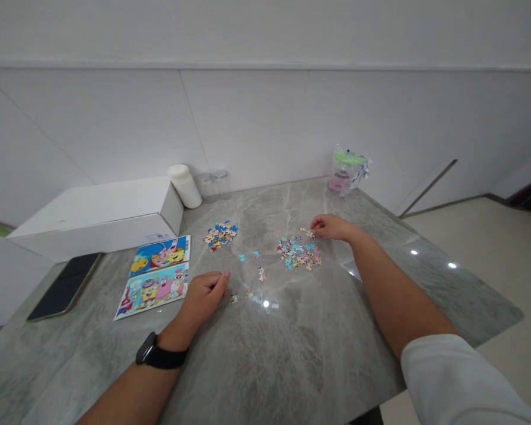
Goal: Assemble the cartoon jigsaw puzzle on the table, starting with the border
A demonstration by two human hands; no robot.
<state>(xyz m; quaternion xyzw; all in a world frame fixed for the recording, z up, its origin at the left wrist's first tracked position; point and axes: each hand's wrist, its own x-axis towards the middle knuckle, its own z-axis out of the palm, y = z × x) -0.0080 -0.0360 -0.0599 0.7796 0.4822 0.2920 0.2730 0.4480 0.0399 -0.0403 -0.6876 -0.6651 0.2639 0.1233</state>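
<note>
- We read our clock from the red-and-white loose piece (262, 274) on the grey tabletop (265, 366).
- At two o'clock lies the pastel puzzle pile (298, 254); at ten o'clock, the blue-and-yellow puzzle pile (220, 235).
- Our right hand (331, 227), at two o'clock, reaches the pastel pile's far edge; its fingers are drawn in at small pieces there, but we cannot tell whether they grip one.
- Our left hand (205, 296) is at between eight and nine, fingers curled together, just beside the picture cards (157, 277) at nine.
- At between one and two stands a jar (347, 171) with a green lid, wrapped in clear plastic; we make out something pinkish low inside.
- Near eleven, two clear glasses (213, 186) stand beside a white cylinder (184, 186); their contents are too unclear to tell.
- At between nine and ten sits a long white box (101, 215), closed, its inside hidden from us.
</note>
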